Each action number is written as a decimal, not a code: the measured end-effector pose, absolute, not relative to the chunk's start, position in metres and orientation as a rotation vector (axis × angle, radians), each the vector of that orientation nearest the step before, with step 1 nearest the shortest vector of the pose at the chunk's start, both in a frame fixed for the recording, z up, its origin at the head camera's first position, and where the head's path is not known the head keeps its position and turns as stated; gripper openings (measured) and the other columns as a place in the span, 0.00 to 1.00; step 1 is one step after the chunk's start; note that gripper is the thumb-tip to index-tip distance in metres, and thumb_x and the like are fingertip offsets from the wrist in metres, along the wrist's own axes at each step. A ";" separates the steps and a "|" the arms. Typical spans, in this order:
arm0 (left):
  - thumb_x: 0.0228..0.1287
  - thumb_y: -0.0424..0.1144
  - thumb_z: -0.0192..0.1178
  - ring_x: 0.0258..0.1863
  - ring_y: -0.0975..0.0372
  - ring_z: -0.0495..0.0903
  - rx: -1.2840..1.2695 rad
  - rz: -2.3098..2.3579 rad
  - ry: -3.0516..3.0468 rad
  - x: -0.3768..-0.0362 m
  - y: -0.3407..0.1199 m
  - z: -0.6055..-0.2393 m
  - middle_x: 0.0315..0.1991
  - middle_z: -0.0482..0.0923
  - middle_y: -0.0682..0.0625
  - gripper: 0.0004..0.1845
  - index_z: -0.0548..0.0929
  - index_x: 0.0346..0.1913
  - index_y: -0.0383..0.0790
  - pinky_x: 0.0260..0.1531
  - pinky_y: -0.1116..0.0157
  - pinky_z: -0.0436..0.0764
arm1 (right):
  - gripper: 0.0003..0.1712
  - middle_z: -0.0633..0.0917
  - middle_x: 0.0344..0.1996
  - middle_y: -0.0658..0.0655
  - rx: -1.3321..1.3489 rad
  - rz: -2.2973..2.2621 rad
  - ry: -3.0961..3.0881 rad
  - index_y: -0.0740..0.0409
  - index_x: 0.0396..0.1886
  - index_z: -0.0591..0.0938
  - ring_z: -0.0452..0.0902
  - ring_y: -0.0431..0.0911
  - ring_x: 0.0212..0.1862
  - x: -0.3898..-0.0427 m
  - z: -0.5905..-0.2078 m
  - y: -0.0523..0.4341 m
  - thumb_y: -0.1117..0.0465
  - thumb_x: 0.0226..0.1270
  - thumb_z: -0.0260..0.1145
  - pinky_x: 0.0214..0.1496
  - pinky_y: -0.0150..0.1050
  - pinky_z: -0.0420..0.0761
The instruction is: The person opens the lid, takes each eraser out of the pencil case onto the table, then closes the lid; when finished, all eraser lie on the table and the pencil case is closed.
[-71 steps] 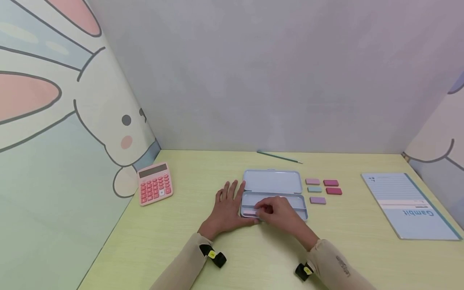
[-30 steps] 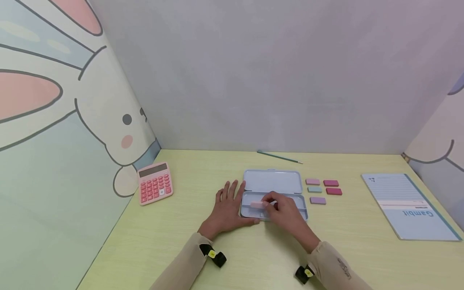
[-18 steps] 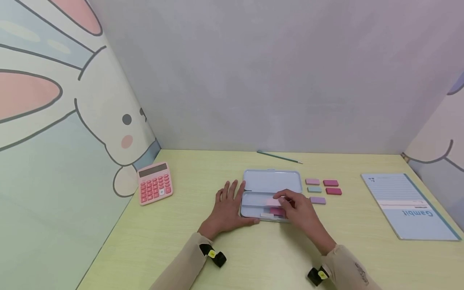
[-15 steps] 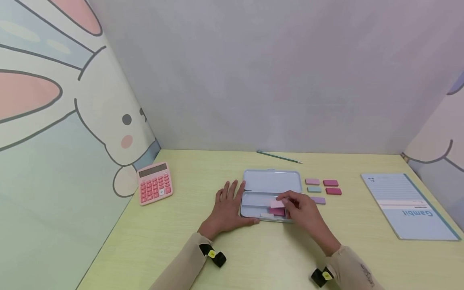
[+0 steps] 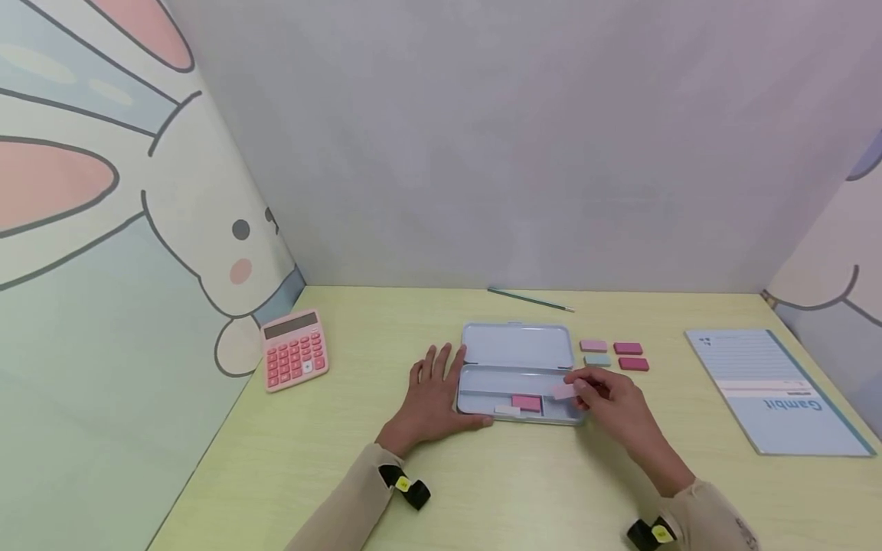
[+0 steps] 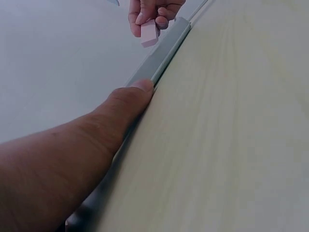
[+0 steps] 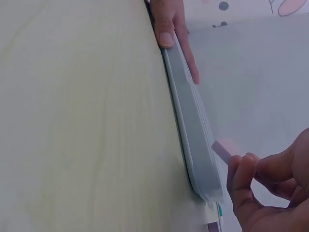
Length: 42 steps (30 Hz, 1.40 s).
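Head view, sweeping left to right: pink calculator (image 5: pixel 295 350) sits idle by the bunny wall, then the left hand (image 5: pixel 432 398) lies flat on the desk with fingers spread, thumb against the near-left edge of the open blue pencil tin (image 5: pixel 518 373). A dark pink eraser (image 5: pixel 527 402) lies in the tin's near tray. The right hand (image 5: pixel 615 400) pinches a pale pink eraser (image 5: pixel 565 391) between thumb and fingertips at the tin's right end. To carry it cleanly, keep that pinch light, lift above the tin's rim, and keep the left thumb bracing the tin. Compared with half a second ago, the pale eraser has travelled from mid-tray to the right end, uncovering the dark pink one.
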<state>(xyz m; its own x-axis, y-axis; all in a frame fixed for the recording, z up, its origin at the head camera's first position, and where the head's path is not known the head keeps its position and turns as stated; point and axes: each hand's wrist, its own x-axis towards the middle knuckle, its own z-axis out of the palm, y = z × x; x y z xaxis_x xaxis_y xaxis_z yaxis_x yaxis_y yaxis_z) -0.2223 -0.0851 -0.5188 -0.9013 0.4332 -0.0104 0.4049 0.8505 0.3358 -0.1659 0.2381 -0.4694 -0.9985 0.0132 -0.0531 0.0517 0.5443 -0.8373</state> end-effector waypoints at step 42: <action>0.56 0.83 0.62 0.89 0.41 0.41 0.670 0.480 2.950 -0.224 -0.085 -0.521 0.90 0.43 0.41 0.71 0.40 0.90 0.51 0.82 0.37 0.52 | 0.30 0.87 0.36 0.55 0.338 -1.240 2.739 0.68 0.68 0.80 0.79 0.42 0.32 -0.179 -0.478 0.345 0.47 0.84 0.62 0.32 0.35 0.82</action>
